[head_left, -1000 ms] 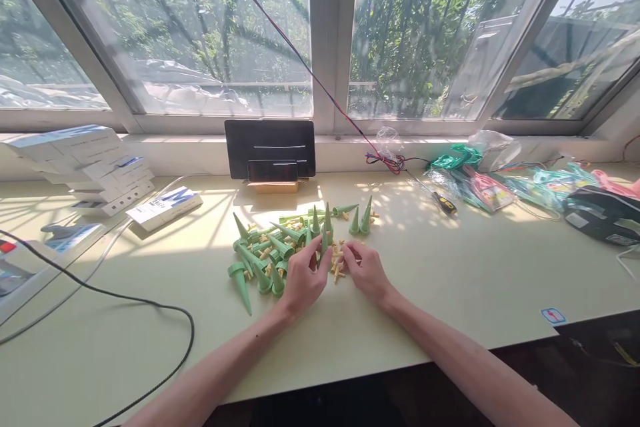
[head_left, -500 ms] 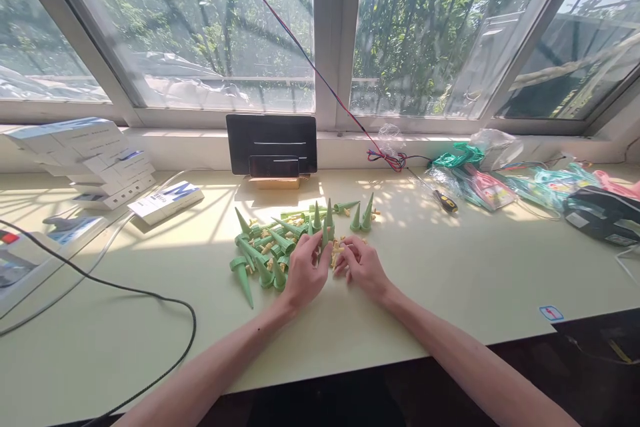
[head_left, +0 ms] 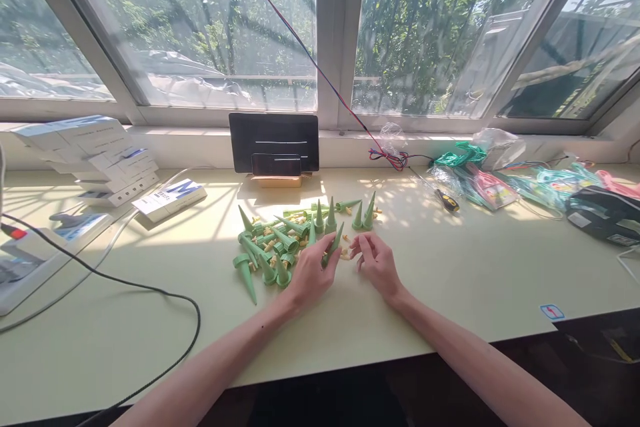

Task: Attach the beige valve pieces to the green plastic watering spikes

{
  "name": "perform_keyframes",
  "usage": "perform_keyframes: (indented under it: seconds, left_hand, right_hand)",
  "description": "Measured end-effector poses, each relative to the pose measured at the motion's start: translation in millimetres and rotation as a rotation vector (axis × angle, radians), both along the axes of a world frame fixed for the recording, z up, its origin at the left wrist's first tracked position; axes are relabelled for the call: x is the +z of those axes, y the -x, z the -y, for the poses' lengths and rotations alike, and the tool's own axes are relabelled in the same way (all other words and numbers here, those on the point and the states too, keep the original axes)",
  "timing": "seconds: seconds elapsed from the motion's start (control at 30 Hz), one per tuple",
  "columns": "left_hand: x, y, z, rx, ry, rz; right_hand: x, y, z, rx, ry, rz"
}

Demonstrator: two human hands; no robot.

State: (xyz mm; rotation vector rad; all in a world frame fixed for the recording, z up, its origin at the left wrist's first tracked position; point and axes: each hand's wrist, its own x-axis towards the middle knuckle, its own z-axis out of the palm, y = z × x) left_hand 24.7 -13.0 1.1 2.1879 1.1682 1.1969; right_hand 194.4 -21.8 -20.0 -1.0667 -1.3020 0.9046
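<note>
My left hand (head_left: pixel 314 270) is closed around a green watering spike (head_left: pixel 337 240), its point up and leaning right. My right hand (head_left: pixel 379 265) is just to the right, thumb and fingertips pinched together; whatever lies between them is too small to make out. Small pale-yellow pieces (head_left: pixel 345 253) lie on the table between the two hands. Left of and behind my left hand spreads a heap of green spikes (head_left: pixel 286 240), some with yellow valve pieces on them. Two spikes (head_left: pixel 369 212) stand upright beyond my right hand.
A tablet (head_left: pixel 274 137) with a phone before it leans by the window. White boxes (head_left: pixel 100 153) are stacked at left, near a black cable (head_left: pixel 150 291). To the right lie a screwdriver (head_left: pixel 447 200), bagged items (head_left: pixel 493 188) and a black pouch (head_left: pixel 603 213).
The spike in my left hand has tilted from upright to the right. My right hand has drawn slightly right, widening the gap between the hands. The view has shifted a little.
</note>
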Motion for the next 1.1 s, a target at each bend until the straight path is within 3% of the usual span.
perform_keyframes:
  seconds: [0.17, 0.5, 0.93, 1.1]
  left_hand:
    - [2.2, 0.1, 2.4, -0.082, 0.033, -0.126]
    - [1.2, 2.8, -0.6, -0.233, -0.003, -0.272]
    - [-0.5, 3.8, -2.1, -0.177, 0.020, -0.311]
    - [-1.2, 4.7, -2.2, -0.176, 0.057, -0.332]
  right_hand:
    - [-2.6, -8.3, 7.7, -0.001, -0.016, 0.027]
    - [3.0, -7.2, 5.3, 0.137, 0.090, 0.012]
    - [6.2, -8.4, 3.4, 0.069, 0.112, -0.035]
    - [6.3, -11.2, 2.7, 0.040, 0.113, 0.055]
